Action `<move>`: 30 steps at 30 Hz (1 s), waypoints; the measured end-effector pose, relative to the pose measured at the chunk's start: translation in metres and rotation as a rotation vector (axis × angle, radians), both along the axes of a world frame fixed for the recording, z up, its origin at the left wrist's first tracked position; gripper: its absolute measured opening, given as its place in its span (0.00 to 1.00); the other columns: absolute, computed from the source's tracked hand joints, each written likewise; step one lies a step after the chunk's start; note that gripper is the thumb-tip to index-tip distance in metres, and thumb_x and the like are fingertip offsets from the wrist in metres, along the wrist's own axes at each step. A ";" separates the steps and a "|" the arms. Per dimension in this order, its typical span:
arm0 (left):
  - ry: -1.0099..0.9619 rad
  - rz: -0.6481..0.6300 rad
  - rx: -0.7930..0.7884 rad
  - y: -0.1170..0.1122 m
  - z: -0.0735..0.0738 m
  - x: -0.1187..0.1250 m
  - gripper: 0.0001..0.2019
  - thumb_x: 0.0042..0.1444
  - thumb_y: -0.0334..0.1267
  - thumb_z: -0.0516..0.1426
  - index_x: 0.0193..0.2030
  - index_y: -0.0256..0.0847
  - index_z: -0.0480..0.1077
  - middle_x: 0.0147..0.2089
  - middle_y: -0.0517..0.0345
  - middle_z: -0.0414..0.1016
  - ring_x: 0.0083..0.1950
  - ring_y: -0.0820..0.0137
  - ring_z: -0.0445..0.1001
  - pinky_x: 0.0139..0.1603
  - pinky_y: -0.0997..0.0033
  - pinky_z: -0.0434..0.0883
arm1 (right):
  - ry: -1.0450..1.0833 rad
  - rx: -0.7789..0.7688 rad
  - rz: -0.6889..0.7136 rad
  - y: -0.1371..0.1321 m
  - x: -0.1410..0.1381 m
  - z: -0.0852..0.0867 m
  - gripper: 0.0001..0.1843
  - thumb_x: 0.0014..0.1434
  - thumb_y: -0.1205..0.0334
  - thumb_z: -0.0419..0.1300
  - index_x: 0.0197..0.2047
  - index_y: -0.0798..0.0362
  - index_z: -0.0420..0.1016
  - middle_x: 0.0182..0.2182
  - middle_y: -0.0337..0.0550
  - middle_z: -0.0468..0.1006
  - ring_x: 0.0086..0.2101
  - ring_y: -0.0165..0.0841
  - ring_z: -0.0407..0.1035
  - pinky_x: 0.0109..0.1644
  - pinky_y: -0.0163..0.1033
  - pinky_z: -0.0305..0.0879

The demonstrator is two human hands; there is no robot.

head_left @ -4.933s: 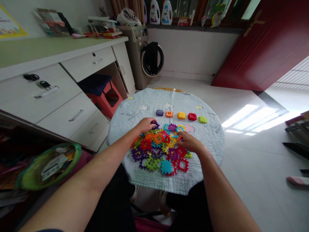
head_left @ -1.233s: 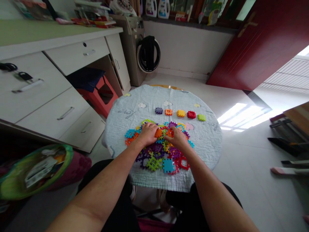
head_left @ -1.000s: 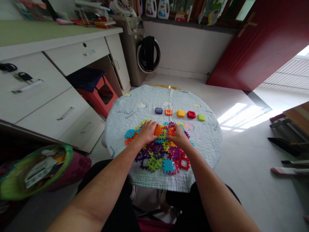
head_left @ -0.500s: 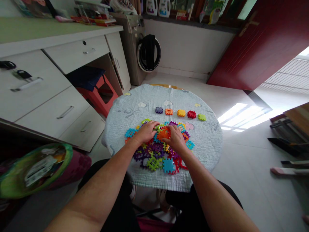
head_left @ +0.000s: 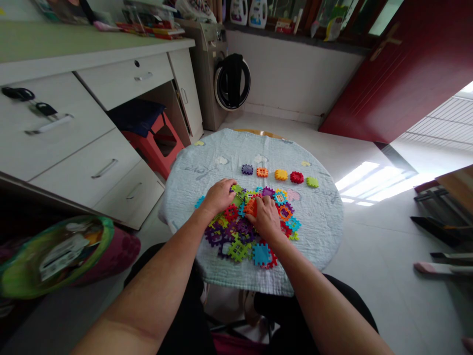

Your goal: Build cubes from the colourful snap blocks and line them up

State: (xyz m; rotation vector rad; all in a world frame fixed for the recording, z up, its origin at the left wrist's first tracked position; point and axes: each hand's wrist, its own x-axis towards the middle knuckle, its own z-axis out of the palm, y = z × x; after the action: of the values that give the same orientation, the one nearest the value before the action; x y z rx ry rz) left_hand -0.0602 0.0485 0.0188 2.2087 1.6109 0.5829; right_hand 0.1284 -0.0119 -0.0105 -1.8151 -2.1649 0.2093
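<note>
A heap of toothed plastic building tiles in many colours lies on the cloth-covered round table (head_left: 207, 162). At the heap's left edge is my left hand (head_left: 219, 196), its fingers curled with the thumb beneath; a bit of purple shows at the fingertips, too small to make out. My right hand (head_left: 266, 215) is closed over the middle of the heap, thumb and fingers on an orange tile (head_left: 252, 207). Near it lie a red tile (head_left: 231, 212) and a blue-framed tile (head_left: 280, 197). At the front sit a blue tile (head_left: 261, 254) and a lime green tile (head_left: 238, 250).
Beyond the heap a spaced row holds a dark purple tile (head_left: 247, 169), an orange one, a yellow one (head_left: 281, 175), a red one and a green tile (head_left: 312, 182). A bin (head_left: 111, 251) and a red stool (head_left: 162, 143) stand left; a washing machine (head_left: 209, 74) is behind.
My left hand has drawn back left and slightly away, uncovering red and green tiles. My right hand has shifted a little, staying at the orange tile. The whole view has moved slightly.
</note>
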 end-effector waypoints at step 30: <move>-0.676 -0.101 -0.567 -0.010 -0.019 0.027 0.08 0.47 0.31 0.60 0.36 0.36 0.74 0.36 0.56 0.80 0.37 0.68 0.77 0.41 0.70 0.72 | 0.165 0.096 0.152 0.000 -0.005 0.012 0.21 0.56 0.64 0.58 0.54 0.50 0.65 0.49 0.50 0.66 0.50 0.44 0.61 0.54 0.47 0.61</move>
State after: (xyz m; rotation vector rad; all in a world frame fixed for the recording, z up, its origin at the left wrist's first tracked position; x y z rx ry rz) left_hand -0.0327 0.0383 -0.0004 1.4502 1.1163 0.6488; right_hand 0.1231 -0.0116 0.0012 -1.5264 -2.1580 0.2739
